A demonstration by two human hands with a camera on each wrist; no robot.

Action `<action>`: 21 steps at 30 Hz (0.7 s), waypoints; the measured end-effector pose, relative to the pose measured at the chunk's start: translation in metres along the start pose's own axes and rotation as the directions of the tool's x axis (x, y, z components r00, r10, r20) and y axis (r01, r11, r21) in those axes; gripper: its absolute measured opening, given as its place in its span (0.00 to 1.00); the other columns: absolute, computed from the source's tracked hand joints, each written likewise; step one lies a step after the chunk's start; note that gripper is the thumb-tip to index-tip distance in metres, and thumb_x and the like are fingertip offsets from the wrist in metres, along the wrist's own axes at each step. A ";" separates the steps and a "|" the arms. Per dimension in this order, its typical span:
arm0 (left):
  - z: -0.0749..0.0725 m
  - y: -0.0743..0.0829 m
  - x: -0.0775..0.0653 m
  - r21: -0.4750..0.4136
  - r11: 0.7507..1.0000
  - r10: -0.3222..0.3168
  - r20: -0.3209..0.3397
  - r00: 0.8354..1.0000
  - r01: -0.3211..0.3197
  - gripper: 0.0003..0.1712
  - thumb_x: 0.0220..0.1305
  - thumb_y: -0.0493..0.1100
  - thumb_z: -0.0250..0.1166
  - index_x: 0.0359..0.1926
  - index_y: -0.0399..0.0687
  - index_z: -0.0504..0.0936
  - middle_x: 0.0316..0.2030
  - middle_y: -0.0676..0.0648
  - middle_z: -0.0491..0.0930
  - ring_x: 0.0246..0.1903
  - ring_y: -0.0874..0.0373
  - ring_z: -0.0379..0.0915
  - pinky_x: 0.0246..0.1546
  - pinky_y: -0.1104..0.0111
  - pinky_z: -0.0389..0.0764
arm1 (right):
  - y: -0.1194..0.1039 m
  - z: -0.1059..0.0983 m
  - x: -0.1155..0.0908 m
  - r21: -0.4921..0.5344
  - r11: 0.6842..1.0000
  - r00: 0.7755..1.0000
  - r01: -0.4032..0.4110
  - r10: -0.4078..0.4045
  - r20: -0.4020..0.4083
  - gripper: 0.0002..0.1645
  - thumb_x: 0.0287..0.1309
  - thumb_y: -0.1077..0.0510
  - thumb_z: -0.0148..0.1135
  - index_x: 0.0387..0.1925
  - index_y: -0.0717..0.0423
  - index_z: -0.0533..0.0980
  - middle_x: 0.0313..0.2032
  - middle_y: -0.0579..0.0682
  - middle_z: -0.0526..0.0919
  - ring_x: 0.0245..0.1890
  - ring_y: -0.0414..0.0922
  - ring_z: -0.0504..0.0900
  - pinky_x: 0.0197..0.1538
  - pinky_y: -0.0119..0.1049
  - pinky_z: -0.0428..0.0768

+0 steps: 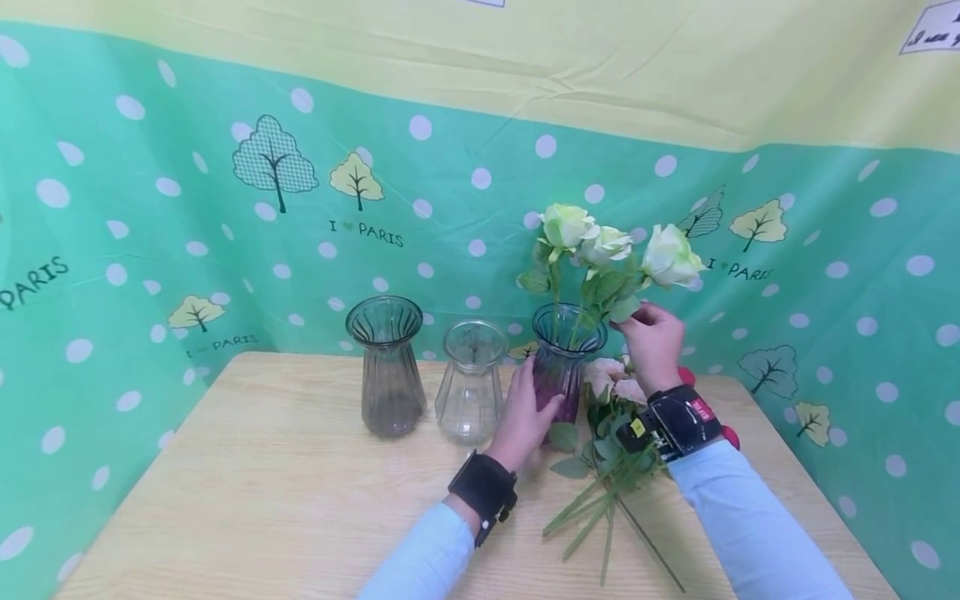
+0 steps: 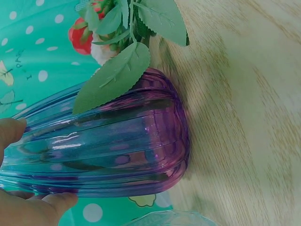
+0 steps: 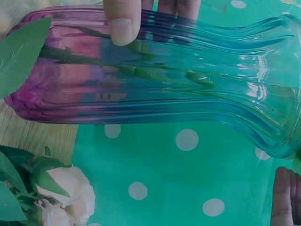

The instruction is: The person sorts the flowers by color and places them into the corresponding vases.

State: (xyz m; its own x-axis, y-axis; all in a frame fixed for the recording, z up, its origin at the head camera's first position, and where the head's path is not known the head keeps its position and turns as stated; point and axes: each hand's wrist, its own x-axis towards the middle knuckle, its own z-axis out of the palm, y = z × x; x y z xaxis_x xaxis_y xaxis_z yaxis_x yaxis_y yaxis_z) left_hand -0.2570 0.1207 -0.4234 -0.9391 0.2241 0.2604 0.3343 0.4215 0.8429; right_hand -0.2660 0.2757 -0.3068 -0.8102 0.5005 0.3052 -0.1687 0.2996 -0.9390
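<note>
My left hand grips the side of a ribbed glass vase, blue-green above and purple at the base, upright on the table. In the right wrist view, its thumb presses the near side and other fingers wrap behind. Several white-green roses lean from the vase's mouth, and their stems show through the glass. My right hand is just right of the rim, thumb and fingers pinching the rightmost white rose low among its leaves; the exact grip is partly hidden.
Left of the vase stand a clear glass vase and a grey glass vase. Pink roses and red flowers lie at the right, their green stems pointing forward. A polka-dot cloth hangs behind the table.
</note>
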 end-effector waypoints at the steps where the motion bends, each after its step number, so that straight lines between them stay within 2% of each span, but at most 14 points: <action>1: 0.000 0.000 0.000 0.000 1.000 -0.001 0.000 1.000 0.001 0.42 0.65 0.47 0.59 0.71 0.40 0.49 0.68 0.37 0.56 0.67 0.44 0.56 0.67 0.54 0.64 | 0.001 0.000 0.000 -0.026 1.000 1.000 0.006 -0.006 -0.007 0.17 0.54 0.57 0.65 0.41 0.66 0.81 0.20 0.32 0.78 0.28 0.32 0.78 0.38 0.23 0.80; 5: 0.000 0.001 0.000 0.003 1.000 -0.008 0.000 1.000 0.008 0.41 0.65 0.47 0.59 0.71 0.40 0.49 0.69 0.37 0.56 0.67 0.44 0.56 0.67 0.54 0.64 | 0.004 0.000 0.000 -0.118 0.992 0.999 0.042 -0.045 -0.026 0.16 0.52 0.57 0.66 0.37 0.66 0.82 0.20 0.34 0.77 0.26 0.32 0.75 0.34 0.23 0.76; 12: 0.002 0.000 0.001 -0.005 1.000 -0.005 -0.004 1.000 0.005 0.42 0.65 0.47 0.59 0.71 0.40 0.49 0.68 0.36 0.56 0.67 0.44 0.57 0.67 0.54 0.64 | 0.006 -0.002 -0.002 -0.232 0.965 0.992 0.124 -0.126 0.006 0.19 0.54 0.49 0.64 0.33 0.63 0.83 0.19 0.35 0.75 0.23 0.32 0.73 0.29 0.22 0.73; 16: 0.002 0.000 0.001 -0.014 1.000 -0.006 -0.007 1.000 0.006 0.41 0.64 0.47 0.60 0.71 0.40 0.50 0.68 0.36 0.57 0.67 0.44 0.57 0.67 0.54 0.64 | 0.005 -0.005 -0.004 -0.222 0.968 0.993 0.118 -0.112 0.039 0.19 0.55 0.49 0.63 0.35 0.63 0.83 0.18 0.33 0.74 0.22 0.32 0.73 0.30 0.23 0.74; 21: 0.002 0.000 0.001 -0.008 1.000 -0.001 -0.006 1.000 0.001 0.42 0.64 0.48 0.60 0.71 0.40 0.49 0.68 0.37 0.56 0.67 0.45 0.57 0.68 0.55 0.63 | 0.005 -0.012 -0.007 -0.166 0.984 0.995 0.071 -0.058 0.082 0.19 0.56 0.53 0.63 0.44 0.62 0.81 0.20 0.30 0.76 0.24 0.30 0.77 0.35 0.21 0.79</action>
State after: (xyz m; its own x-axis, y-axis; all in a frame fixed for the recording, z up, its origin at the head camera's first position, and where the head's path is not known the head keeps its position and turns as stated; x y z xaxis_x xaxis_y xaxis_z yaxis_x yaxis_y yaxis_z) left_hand -0.2579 0.1228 -0.4242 -0.9401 0.2179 0.2622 0.3324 0.4151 0.8469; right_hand -0.2547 0.2839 -0.3120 -0.8424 0.4137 0.3454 -0.1305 0.4653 -0.8755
